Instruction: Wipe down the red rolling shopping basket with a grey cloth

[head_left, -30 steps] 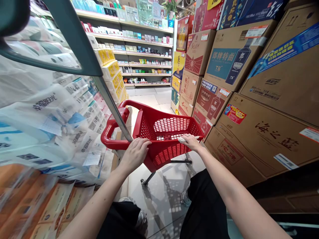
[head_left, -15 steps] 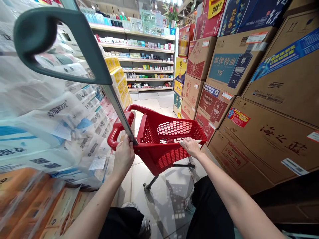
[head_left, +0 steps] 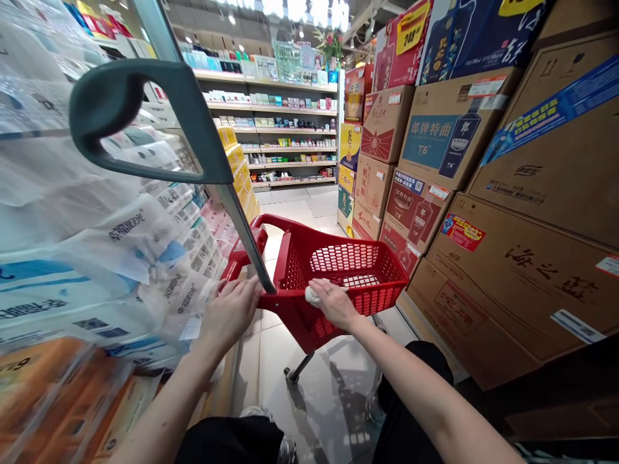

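A red plastic shopping cart with a mesh basket stands on the tiled aisle floor in front of me. Its tall grey pull handle rises up and to the left, close to the camera. My left hand rests against the cart's near left corner at the foot of the handle pole, fingers loosely curled. My right hand presses a small white cloth on the near rim of the basket. The basket looks bare inside.
Plastic-wrapped tissue packs are stacked at the left, orange boxes below them. Brown liquor cartons pile high along the right. Shelves of goods close the aisle's far end. My black-trousered legs show below.
My right hand slid with the cloth from the basket's right rim to the near rim's middle. My left hand shifted to the handle pole's base. The view tilted upward.
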`<state>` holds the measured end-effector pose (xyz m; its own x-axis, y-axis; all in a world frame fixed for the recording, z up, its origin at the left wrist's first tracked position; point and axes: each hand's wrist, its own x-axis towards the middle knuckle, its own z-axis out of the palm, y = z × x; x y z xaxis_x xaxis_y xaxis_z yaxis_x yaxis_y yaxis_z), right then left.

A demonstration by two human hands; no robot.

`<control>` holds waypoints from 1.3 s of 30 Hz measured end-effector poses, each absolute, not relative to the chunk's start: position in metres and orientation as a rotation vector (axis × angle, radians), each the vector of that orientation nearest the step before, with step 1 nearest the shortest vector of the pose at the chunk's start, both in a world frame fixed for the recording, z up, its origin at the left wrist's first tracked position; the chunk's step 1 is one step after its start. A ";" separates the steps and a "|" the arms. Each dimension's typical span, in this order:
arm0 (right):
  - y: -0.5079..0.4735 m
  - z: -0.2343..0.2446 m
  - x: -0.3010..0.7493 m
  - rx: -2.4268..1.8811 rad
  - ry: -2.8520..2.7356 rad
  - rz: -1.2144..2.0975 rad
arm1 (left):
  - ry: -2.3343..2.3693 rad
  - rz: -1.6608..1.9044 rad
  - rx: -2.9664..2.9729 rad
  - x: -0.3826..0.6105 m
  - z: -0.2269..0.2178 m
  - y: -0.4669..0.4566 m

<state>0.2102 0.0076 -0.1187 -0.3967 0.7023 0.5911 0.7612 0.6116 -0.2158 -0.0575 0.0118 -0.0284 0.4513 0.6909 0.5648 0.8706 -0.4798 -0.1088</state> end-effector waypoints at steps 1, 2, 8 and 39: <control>0.008 -0.124 0.225 -1.217 -2.163 -0.113 | -1.279 -0.589 -2.317 -0.062 -0.027 0.014; 0.008 -0.129 0.237 -1.306 -2.130 -0.127 | -1.244 -0.547 -2.321 -0.064 -0.026 0.016; 0.004 -0.132 0.222 -1.631 -1.915 -0.157 | -1.154 -0.475 -2.307 -0.060 -0.026 0.018; -0.024 -0.108 0.177 -1.425 -1.921 -0.096 | -1.265 -0.449 -2.390 -0.033 -0.024 -0.014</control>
<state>0.1773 -0.0244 -0.1082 -0.1191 0.8005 0.5874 0.8551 0.3833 -0.3490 -0.0330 -0.0136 -0.0239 0.5393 0.7092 0.4541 0.8368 -0.5116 -0.1949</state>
